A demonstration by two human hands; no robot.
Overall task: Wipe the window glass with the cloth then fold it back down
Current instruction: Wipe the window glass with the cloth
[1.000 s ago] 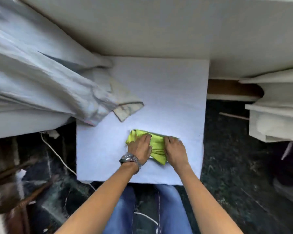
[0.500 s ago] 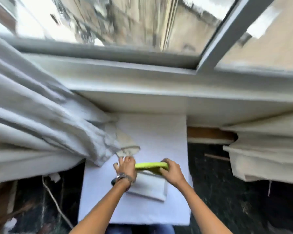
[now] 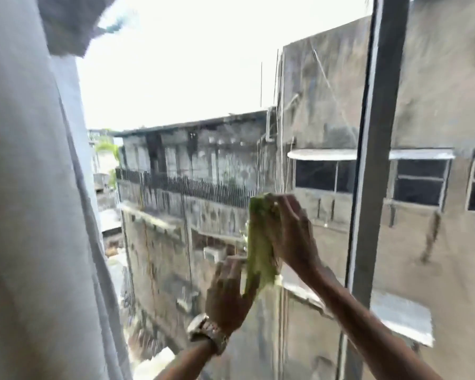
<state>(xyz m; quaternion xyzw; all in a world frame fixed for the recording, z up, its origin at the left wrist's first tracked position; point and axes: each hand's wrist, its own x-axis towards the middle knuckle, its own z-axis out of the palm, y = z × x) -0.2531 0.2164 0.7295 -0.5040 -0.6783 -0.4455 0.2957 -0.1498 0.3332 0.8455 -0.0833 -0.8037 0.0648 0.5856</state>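
Note:
A yellow-green cloth (image 3: 259,242) is held up against the window glass (image 3: 192,133), hanging in a narrow vertical fold. My right hand (image 3: 291,231) grips its upper part and presses it to the pane. My left hand (image 3: 228,292), with a metal wristwatch, touches the cloth's lower end with fingers raised; whether it grips the cloth is blurred. Both arms reach up from the bottom of the view.
A grey curtain (image 3: 33,215) hangs along the left side of the window. A grey vertical frame bar (image 3: 373,160) divides the glass to the right of my hands. Weathered buildings show through the pane.
The cloth has been lifted from the white surface below up to the glass, with both hands on it. My view has swung from the sill upward to the window.

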